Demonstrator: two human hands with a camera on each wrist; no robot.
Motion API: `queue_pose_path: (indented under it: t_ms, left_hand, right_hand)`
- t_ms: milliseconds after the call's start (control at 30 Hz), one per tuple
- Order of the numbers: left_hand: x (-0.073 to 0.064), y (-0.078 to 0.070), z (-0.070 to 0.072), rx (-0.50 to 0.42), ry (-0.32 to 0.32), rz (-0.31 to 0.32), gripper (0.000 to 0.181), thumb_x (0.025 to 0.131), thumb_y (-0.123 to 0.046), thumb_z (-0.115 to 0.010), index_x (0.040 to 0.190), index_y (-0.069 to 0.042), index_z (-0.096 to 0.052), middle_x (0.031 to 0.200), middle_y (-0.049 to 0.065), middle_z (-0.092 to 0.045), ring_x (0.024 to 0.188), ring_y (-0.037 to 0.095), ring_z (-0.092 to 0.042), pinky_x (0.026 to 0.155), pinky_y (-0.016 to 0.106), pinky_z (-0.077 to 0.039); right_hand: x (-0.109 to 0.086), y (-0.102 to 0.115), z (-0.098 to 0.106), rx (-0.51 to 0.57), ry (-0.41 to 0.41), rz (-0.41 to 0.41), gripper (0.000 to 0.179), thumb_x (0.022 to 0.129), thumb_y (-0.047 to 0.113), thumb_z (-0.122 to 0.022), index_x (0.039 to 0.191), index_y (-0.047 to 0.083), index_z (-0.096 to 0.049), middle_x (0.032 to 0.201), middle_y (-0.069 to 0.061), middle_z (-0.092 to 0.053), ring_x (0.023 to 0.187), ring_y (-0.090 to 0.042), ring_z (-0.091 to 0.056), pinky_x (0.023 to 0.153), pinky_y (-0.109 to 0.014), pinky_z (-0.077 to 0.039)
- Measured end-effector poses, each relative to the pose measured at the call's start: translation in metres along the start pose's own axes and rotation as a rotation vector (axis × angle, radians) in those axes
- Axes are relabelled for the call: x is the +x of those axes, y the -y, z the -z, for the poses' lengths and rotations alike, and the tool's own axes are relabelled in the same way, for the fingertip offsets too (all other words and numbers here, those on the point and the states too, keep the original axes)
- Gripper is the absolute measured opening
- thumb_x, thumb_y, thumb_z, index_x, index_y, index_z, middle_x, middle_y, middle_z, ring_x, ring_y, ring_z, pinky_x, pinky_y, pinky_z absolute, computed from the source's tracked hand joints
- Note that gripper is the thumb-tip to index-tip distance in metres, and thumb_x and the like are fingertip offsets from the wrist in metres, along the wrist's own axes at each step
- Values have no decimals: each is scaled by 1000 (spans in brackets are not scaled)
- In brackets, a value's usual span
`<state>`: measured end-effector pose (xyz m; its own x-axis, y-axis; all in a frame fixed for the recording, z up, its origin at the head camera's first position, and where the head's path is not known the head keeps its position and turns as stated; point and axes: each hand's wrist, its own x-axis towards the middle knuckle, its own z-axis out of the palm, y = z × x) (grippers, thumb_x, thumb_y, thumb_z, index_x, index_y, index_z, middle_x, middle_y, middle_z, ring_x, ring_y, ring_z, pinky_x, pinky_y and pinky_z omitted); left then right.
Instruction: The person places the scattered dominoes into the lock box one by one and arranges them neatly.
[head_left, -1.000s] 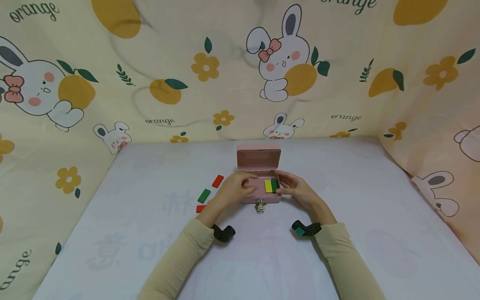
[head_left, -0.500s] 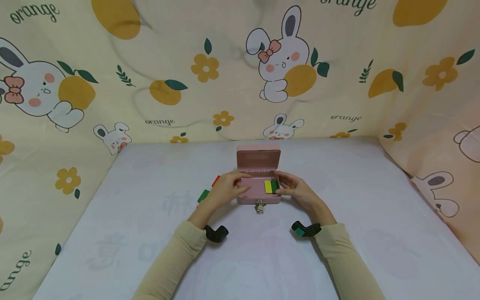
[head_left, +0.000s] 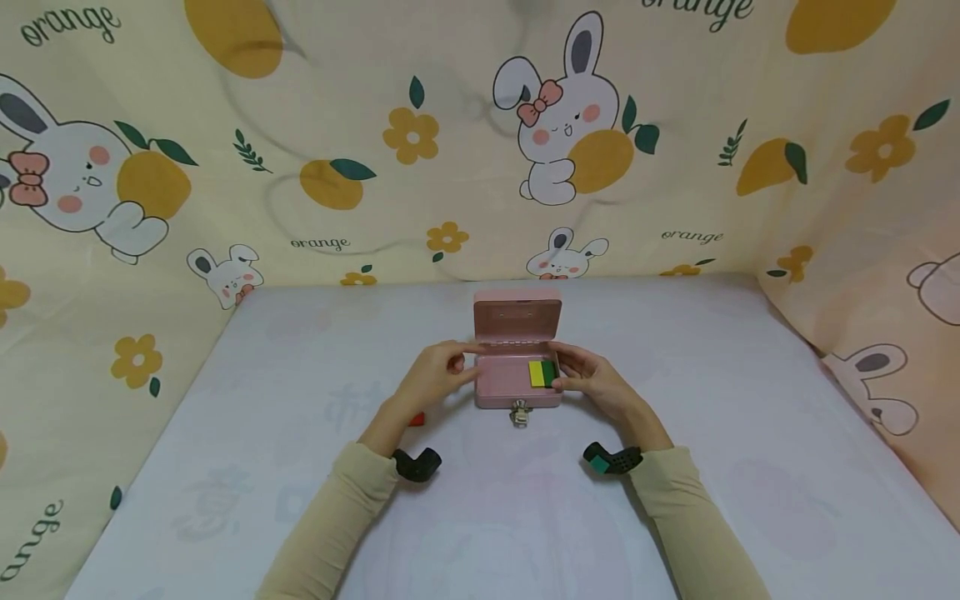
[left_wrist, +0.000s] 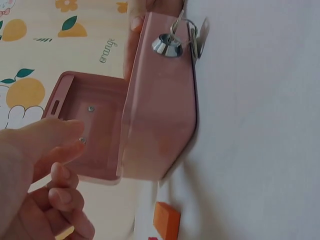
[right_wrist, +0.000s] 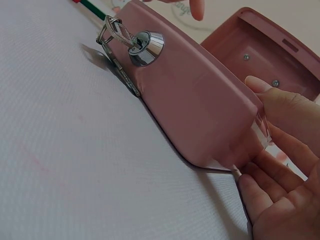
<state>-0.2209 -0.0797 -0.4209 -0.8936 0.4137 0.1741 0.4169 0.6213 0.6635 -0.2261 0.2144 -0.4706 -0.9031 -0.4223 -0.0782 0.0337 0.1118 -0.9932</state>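
Observation:
A pink metal box [head_left: 513,399] stands with its lid [head_left: 517,320] raised. A yellow block [head_left: 536,374] and a green block [head_left: 549,373] lie side by side at the right inside it. My right hand [head_left: 596,379] holds the box's right side, thumb [right_wrist: 257,85] at the rim and fingers against the outer wall. My left hand [head_left: 442,367] is at the box's left edge, holding nothing; thumb and forefinger are apart and the other fingers loosely bent in the left wrist view. Whether it touches the box, I cannot tell.
A key on a ring sits in the lock [head_left: 520,412] at the box's front. A red block [head_left: 417,419] lies partly behind my left forearm. In the left wrist view an orange-red block [left_wrist: 166,220] lies beside the box. A white cloth [head_left: 750,400] covers the table.
My left hand has drawn back left, from over the box's inside to its left edge, now covering most of the loose blocks there. The right hand and box stayed put.

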Motion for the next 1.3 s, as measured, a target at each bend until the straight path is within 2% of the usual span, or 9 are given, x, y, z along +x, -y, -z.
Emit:
queue_pose_path:
  t_ms: [100, 233, 333, 500, 700, 933, 1167, 1300]
  left_hand:
    - [0, 4, 2, -14, -1, 3, 29, 87, -17, -70, 115, -8, -69, 67, -1, -46, 64, 10, -43, 62, 20, -33]
    - [-1, 6, 7, -77, 8, 20, 31, 87, -15, -70, 117, -6, -68, 65, -1, -47, 57, 8, -48, 60, 19, -33]
    - [-2, 9, 10, -109, 8, 17, 33, 87, -15, -70, 118, -4, -67, 66, 0, -47, 57, 7, -46, 59, 19, -33]
    - [-4, 13, 14, -103, 18, 31, 34, 88, -17, -70, 119, -4, -66, 71, -1, -45, 65, 10, -41, 59, 19, -32]
    - [-4, 20, 20, -103, 54, 88, 36, 88, -19, -70, 121, -4, -65, 72, 1, -45, 66, 13, -42, 60, 19, -32]
    - [-4, 30, 25, -135, 67, 94, 38, 87, -20, -72, 120, -3, -65, 70, 0, -43, 67, 14, -42, 62, 20, -32]
    - [-6, 38, 31, -174, 108, 162, 40, 89, -21, -69, 125, -6, -62, 74, 1, -44, 71, 17, -44, 61, 21, -35]
    - [-7, 42, 32, -181, 116, 175, 40, 89, -20, -68, 126, -5, -62, 76, 2, -45, 72, 16, -44, 62, 21, -35]
  right_hand:
    - [0, 1, -1, 1, -5, -4, 75, 87, 6, -69, 150, 2, -28, 161, -17, -20, 150, -35, -17, 107, -15, -33]
    - [1, 1, -2, -1, -11, -11, 73, 88, 5, -67, 150, 3, -29, 161, -16, -21, 150, -34, -18, 105, -13, -34]
    - [1, 0, -2, -8, -14, -13, 71, 89, 3, -65, 150, 4, -30, 161, -15, -22, 150, -34, -18, 105, -12, -34]
    - [0, 0, -1, 2, -7, 0, 74, 87, 6, -68, 150, 2, -28, 161, -18, -20, 150, -35, -17, 104, -10, -34]
    - [0, 0, 0, 35, 12, 21, 76, 86, 3, -68, 150, -2, -26, 160, -22, -18, 150, -38, -14, 104, -9, -35]
    - [0, 1, 0, 20, 10, 16, 75, 87, 5, -68, 150, -1, -27, 160, -21, -19, 150, -37, -15, 105, -11, -34]
    - [-1, 1, 0, 10, 11, 18, 74, 87, 6, -67, 150, -1, -27, 160, -22, -19, 150, -37, -15, 106, -11, -33]
    - [-1, 1, 0, -4, 6, 17, 73, 88, 7, -67, 150, 0, -28, 160, -21, -20, 150, -37, -16, 106, -14, -33]
